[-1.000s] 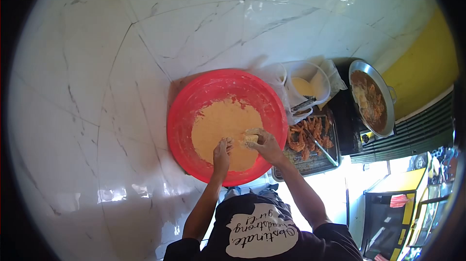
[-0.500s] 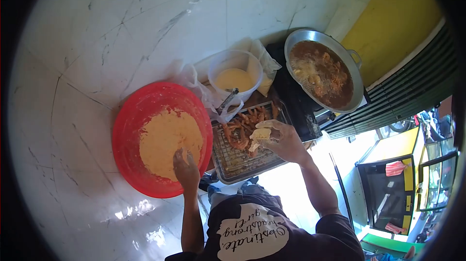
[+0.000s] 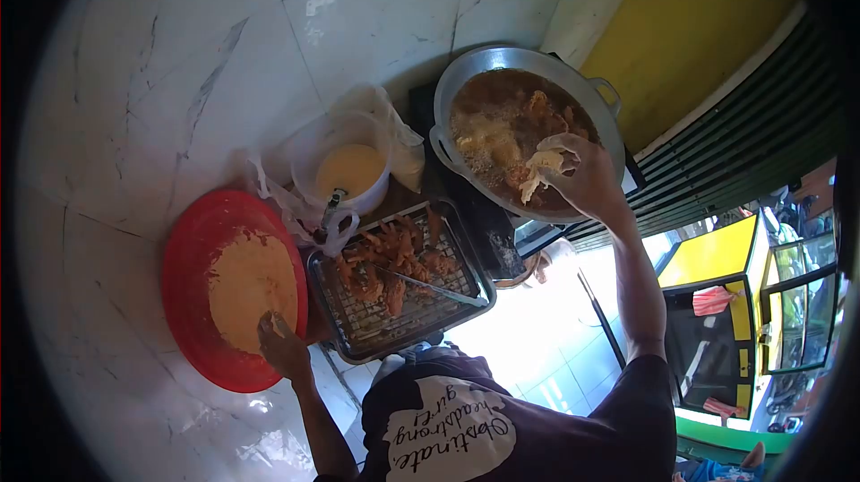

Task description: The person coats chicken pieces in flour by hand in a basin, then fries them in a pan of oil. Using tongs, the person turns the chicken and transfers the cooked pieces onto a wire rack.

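One battered piece (image 3: 543, 167) pinched in your right hand (image 3: 587, 179), held over wok (image 3: 466, 70) of hot oil, not dropped yet. Several pieces frying, many done on rack tray (image 3: 466, 253). Left hand (image 3: 282, 346) loose, empty, in red basin (image 3: 193, 249) flour. White marble floor, yellow wall.

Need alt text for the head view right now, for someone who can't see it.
The right hand holds a battered piece over the wok of frying food, while the left hand rests in the red basin of batter. Between them sits a wire-rack tray of fried pieces.
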The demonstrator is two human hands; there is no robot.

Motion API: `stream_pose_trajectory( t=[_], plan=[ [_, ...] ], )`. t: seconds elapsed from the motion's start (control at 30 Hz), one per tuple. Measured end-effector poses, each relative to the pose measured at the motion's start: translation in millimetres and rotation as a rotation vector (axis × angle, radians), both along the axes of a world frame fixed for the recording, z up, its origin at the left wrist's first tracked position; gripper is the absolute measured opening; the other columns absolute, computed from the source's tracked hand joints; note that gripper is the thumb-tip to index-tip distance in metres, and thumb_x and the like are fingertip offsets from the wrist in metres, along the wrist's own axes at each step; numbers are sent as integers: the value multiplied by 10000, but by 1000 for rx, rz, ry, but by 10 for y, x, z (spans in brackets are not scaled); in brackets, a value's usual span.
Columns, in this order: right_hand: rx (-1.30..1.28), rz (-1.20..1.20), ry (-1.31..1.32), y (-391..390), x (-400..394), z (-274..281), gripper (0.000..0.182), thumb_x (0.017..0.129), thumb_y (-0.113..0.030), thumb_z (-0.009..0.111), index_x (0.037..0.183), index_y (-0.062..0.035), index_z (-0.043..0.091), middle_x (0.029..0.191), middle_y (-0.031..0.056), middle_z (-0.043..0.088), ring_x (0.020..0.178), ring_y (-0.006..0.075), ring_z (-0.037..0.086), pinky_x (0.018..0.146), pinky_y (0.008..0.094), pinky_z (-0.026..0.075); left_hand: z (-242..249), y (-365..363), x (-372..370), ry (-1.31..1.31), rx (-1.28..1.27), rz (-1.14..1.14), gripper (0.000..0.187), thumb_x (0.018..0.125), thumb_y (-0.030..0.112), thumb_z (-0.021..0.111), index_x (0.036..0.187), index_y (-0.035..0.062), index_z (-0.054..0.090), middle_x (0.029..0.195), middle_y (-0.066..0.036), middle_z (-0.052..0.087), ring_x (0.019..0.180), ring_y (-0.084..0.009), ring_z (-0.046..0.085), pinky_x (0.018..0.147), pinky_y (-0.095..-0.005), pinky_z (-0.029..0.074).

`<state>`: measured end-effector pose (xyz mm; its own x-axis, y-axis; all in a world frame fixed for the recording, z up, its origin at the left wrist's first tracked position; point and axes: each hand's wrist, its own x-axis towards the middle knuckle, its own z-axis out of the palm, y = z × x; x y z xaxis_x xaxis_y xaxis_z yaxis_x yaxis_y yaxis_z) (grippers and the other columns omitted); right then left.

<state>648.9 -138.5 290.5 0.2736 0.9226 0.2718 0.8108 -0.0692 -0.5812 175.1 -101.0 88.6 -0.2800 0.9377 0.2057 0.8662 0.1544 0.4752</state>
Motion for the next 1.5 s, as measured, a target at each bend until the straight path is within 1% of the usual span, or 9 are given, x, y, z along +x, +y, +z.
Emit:
stream_pose_trajectory(
  t=[0.1, 0.23, 0.3, 0.5, 0.7, 0.9, 1.23, 1.27, 1.5],
  plan=[
    [-72, -58, -164, 233, 372, -47, 265, 706, -101, 695, 939, 11, 638, 933, 195, 652, 791, 311, 649, 785, 362, 512, 83, -6, 61, 13, 5, 11, 393, 949, 314, 388, 1088, -11, 562, 1092, -174, 584, 999, -354, 564, 859, -449, 426],
    [-33, 59, -402, 615, 1145, -901, 251, 709, -118, 673, 936, -15, 645, 910, 199, 644, 860, 349, 618, 848, 397, 470, 53, -13, 51, 35, 9, 30, 391, 949, 315, 392, 1089, -7, 564, 1097, -170, 583, 1005, -351, 561, 862, -449, 421],
    [-179, -95, -477, 725, 1216, -1069, 304, 678, -145, 701, 961, -43, 654, 924, 164, 664, 855, 350, 632, 1012, 405, 355, 82, -11, 76, 43, -2, 45, 384, 948, 316, 399, 1091, 1, 565, 1103, -165, 582, 1009, -346, 559, 859, -446, 420],
    [-101, -3, -462, 744, 1041, -734, 297, 706, -146, 685, 968, -9, 653, 926, 177, 659, 894, 348, 622, 876, 394, 458, 96, -15, 78, 35, -7, 27, 372, 948, 318, 399, 1086, 14, 564, 1095, -159, 582, 1002, -342, 558, 856, -442, 418],
    [129, 65, -354, 528, 62, 211, 284, 772, -136, 645, 1016, 9, 639, 971, 190, 650, 891, 331, 624, 841, 393, 472, 81, -8, 61, 40, -1, 4, 357, 938, 299, 402, 1070, 9, 564, 1085, -174, 580, 999, -352, 557, 859, -446, 420],
    [196, 338, -195, 393, -1093, 327, 271, 766, -83, 648, 1010, 32, 629, 943, 196, 652, 870, 310, 636, 800, 375, 491, 93, 6, 5, -80, -10, -35, 355, 931, 288, 402, 1089, 11, 557, 1097, -183, 575, 1002, -362, 555, 864, -453, 424],
    [-243, 630, 129, 598, -2918, -551, 249, 821, -82, 626, 1035, 44, 623, 886, 185, 665, 737, 231, 669, 648, 294, 523, -155, 153, -616, -483, 75, -294, 341, 876, 209, 527, 1130, -19, 527, 1137, -224, 548, 1066, -380, 518, 932, -436, 400],
    [-401, 621, 248, 609, -3095, -565, 276, 815, -103, 599, 1058, 25, 616, 948, 205, 649, 830, 279, 656, 763, 344, 502, -187, 200, -750, -468, 55, -329, 346, 874, 202, 528, 1142, -18, 523, 1141, -229, 543, 1075, -382, 511, 934, -435, 398],
    [-630, 729, 328, 1272, -4145, -1844, 321, 846, -177, 587, 1099, 20, 588, 1025, 225, 622, 941, 310, 621, 835, 364, 475, -396, 562, -1741, -383, -130, -399, 408, 874, 207, 523, 1218, -7, 482, 1176, -244, 519, 1098, -386, 497, 946, -440, 396]
  ],
)
